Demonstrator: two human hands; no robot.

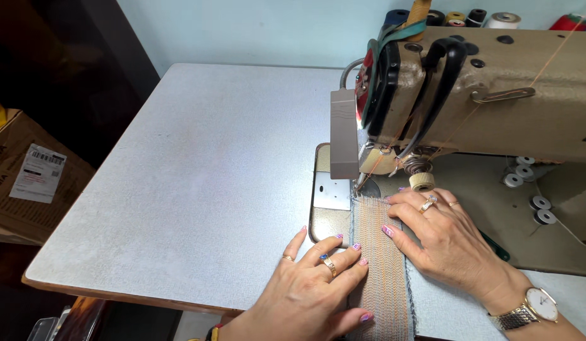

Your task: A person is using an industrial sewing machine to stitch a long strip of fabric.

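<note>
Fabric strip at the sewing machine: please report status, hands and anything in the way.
Left hand and right hand flat on fabric strip. Strip's far end under the needle. Nothing blocking.

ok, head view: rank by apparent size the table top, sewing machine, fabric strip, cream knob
1. table top, largest.
2. sewing machine, cut off at the frame edge, so understated.
3. fabric strip, partly under both hands and running out of frame.
4. cream knob, smallest.
</note>
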